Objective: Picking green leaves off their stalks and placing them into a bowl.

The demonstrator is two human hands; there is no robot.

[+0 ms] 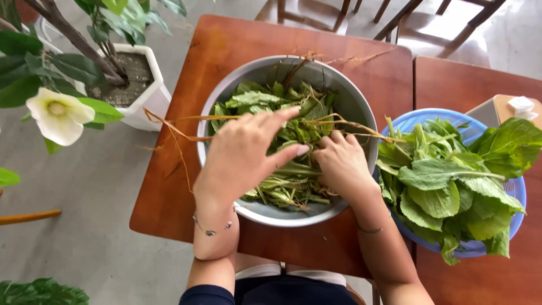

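A large metal bowl (350, 99) sits on a brown wooden table (226, 45) and holds a pile of cut green leafy stalks (282, 107). My left hand (245, 155) hovers over the bowl's near left side with fingers spread and nothing in it. My right hand (341, 164) is curled down into the greens, gripping a bunch of stalks (296, 169). A long thin stem (186, 120) with roots trails over the bowl's left rim.
A blue plastic basket (516, 189) heaped with broad green leaves (451, 186) stands at the right. A white planter (144, 104) with a plant and a white flower (59, 116) stands on the floor at the left. Wooden chair legs (395, 17) show beyond the table.
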